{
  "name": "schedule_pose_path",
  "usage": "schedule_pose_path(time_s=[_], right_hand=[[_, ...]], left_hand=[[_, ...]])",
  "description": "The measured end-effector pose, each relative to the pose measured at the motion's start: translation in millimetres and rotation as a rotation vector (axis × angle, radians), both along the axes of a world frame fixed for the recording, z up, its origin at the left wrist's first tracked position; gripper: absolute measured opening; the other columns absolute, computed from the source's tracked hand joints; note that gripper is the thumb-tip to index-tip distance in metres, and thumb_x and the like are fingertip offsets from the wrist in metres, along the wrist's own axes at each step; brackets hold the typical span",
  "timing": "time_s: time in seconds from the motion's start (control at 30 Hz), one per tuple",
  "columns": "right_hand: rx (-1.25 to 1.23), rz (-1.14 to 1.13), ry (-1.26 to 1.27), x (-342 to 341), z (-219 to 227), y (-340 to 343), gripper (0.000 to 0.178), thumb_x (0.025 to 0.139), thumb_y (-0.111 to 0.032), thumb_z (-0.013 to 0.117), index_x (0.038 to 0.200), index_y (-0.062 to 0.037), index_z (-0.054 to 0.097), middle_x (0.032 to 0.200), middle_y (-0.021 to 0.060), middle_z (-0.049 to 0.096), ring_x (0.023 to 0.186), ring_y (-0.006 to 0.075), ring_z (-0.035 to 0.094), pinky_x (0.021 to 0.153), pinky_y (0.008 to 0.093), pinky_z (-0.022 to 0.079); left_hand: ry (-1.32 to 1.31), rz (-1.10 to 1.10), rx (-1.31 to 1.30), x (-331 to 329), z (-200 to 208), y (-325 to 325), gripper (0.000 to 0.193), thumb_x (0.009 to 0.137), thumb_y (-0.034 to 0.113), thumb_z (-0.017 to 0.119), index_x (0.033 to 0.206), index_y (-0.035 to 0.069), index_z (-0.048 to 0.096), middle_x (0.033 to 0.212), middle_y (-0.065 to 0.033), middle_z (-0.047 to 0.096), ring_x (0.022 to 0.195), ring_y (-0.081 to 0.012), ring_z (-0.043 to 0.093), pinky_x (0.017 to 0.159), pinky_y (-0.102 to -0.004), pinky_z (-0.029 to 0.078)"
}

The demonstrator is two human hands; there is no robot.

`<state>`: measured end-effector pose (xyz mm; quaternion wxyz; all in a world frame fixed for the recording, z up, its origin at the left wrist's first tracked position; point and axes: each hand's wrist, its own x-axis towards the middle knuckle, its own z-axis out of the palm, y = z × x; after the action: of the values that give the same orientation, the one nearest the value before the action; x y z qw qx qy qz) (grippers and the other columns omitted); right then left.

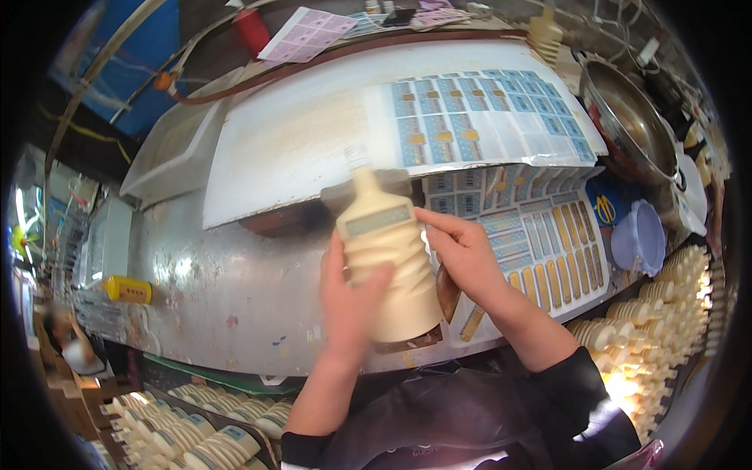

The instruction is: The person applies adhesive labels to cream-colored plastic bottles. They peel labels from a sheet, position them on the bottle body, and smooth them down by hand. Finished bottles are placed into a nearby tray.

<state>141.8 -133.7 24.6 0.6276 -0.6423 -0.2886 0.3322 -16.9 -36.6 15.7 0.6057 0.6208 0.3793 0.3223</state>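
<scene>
A cream-coloured bottle [397, 294] with a narrow neck and spiral ridges stands out in the middle, its neck pointing away from me. Across its shoulder sits a grey-green label [379, 221]. My left hand [345, 291], slightly blurred, is closed around the bottle's left side, its thumb lying over the ridges. On the other side, my right hand [462, 249] has its forefinger against the bottle close to the label's right end, with the other fingers curled in. Beneath the bottle a dark support is partly visible. Just right of my hands lie sheets of gold and blue labels [548, 258].
A white slanted board [298, 149] bears blue label sheets [446, 117]. A metal basin [630, 106] and a lilac bucket [638, 239] stand right. Similar bottles crowd the lower right [627, 337] and lower left [211, 431]. A yellow bottle [128, 290] lies left on the metal table [235, 313].
</scene>
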Motion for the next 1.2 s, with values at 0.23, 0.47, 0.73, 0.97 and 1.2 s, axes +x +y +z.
schedule_pose_path(time_s=[0.23,0.47,0.73,0.97,1.2], right_hand=[[-0.043,-0.029,0.109,-3.9,-0.9,4.0,0.039,0.099,-0.012,0.060,0.135,-0.0011,0.067,0.075,-0.0068,0.055,0.068,0.0028,0.047,0.063,0.0194,0.040],[-0.048,-0.057,0.012,1.1,-3.1,5.8,0.032,0.101,-0.016,0.061,0.128,-0.0003,0.064,0.086,-0.0043,0.060,0.073,0.0034,0.051,0.066,0.0193,0.042],[-0.110,0.091,0.168,17.1,1.1,32.2,0.030,0.103,-0.029,0.065,0.120,-0.0050,0.058,0.086,-0.0020,0.063,0.075,0.0035,0.054,0.066,0.0203,0.043],[-0.100,0.106,0.173,17.2,0.8,34.3,0.029,0.101,-0.027,0.067,0.116,-0.0045,0.057,0.089,0.0012,0.066,0.080,0.0052,0.058,0.070,0.0220,0.045],[-0.076,0.104,0.202,15.6,1.0,35.3,0.027,0.103,-0.026,0.065,0.117,-0.0051,0.056,0.091,0.0013,0.066,0.081,0.0052,0.058,0.070,0.0225,0.046]], left_hand=[[0.119,0.038,0.212,1.4,2.1,-1.1,0.083,0.078,0.025,0.085,0.147,-0.001,0.048,0.131,-0.0196,0.059,0.121,-0.0345,0.059,0.103,-0.0451,0.048],[-0.047,0.047,0.088,-3.0,-0.7,4.6,0.071,0.088,0.029,0.077,0.146,0.000,0.049,0.129,-0.0174,0.059,0.116,-0.0291,0.061,0.102,-0.0413,0.049],[-0.327,0.063,-0.245,8.2,11.3,39.9,0.026,0.102,0.018,0.066,0.122,0.002,0.065,0.105,-0.0007,0.066,0.096,-0.0082,0.058,0.089,-0.0263,0.048],[-0.317,0.083,-0.202,14.1,1.2,40.3,0.028,0.096,0.014,0.074,0.118,0.000,0.064,0.104,-0.0056,0.069,0.094,-0.0107,0.064,0.084,-0.0269,0.053],[-0.313,0.092,-0.211,15.5,4.4,37.8,0.027,0.096,0.015,0.074,0.117,0.001,0.064,0.103,-0.0060,0.068,0.092,-0.0108,0.063,0.083,-0.0267,0.053]])
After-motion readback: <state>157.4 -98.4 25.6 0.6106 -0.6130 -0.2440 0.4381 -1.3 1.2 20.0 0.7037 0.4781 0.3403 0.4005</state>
